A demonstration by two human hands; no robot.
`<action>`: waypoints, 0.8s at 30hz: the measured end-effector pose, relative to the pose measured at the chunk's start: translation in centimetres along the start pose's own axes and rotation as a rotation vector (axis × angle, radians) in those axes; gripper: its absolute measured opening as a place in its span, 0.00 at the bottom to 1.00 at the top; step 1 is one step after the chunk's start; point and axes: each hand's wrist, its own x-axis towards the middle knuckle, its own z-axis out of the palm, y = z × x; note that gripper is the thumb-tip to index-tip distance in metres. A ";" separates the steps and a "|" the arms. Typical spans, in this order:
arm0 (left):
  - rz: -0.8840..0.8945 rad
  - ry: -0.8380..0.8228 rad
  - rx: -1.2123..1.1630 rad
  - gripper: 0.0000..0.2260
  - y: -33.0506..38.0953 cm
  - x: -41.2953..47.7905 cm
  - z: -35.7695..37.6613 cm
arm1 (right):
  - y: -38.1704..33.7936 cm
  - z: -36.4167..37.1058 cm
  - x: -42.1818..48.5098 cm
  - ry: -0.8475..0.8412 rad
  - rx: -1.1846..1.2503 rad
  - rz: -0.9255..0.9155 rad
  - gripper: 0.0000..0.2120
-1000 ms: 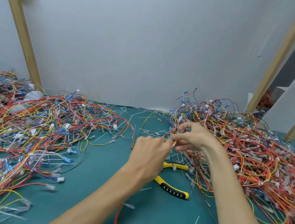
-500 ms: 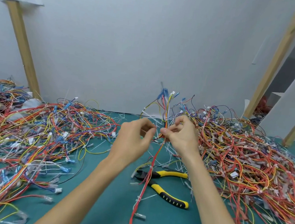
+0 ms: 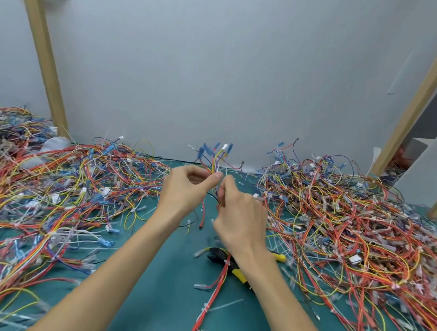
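Up above the green mat [image 3: 157,308], both hands work one wire bundle [image 3: 217,157]. Her left hand [image 3: 186,189] pinches it between thumb and fingers just below its blue-tipped ends; the right hand [image 3: 238,216] curls round the strands lower down. Red wires trail past yellow-handled cutters [image 3: 240,274], between two tangled heaps.

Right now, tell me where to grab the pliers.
Take the pliers by the yellow handles, probably coming from the right: they splay that way and the dark head points left. The wire bundle crosses them, so lift clear.
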 end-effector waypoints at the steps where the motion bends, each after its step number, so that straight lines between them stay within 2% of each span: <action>1: 0.000 0.022 -0.008 0.11 0.0 0.0 -0.2 | -0.6 0.0 -0.2 0.010 -0.035 -0.015 0.20; 5: -0.027 0.047 -0.043 0.08 0.0 0.7 -1.6 | -1.7 0.7 -1.0 0.125 -0.066 -0.100 0.14; 8: -0.021 0.037 -0.085 0.06 0.0 1.4 -2.5 | -1.4 1.1 -0.9 0.084 0.132 -0.111 0.06; 10: 0.014 0.040 -0.109 0.06 0.1 1.7 -2.9 | -1.1 0.8 -0.6 0.025 0.349 -0.062 0.07; 13: 0.051 0.026 -0.184 0.05 0.2 2.0 -3.3 | -0.6 -0.6 0.4 0.134 0.603 0.001 0.08; 16: 0.015 -0.039 -0.298 0.06 0.2 2.0 -3.4 | 0.7 -2.3 1.7 0.274 0.763 0.112 0.12; 18: -0.036 -0.094 -0.359 0.06 0.2 2.0 -3.1 | 1.9 -3.0 2.5 0.309 0.739 0.199 0.14; 20: -0.084 -0.152 -0.396 0.05 0.1 1.8 -2.6 | 3.0 -3.2 3.1 0.288 0.746 0.287 0.15; 22: -0.129 -0.207 -0.447 0.05 0.0 1.8 -2.3 | 3.9 -2.7 3.2 0.233 0.924 0.419 0.14; 24: -0.186 -0.257 -0.549 0.05 0.0 1.8 -2.2 | 4.6 -1.8 3.0 0.048 1.066 0.566 0.12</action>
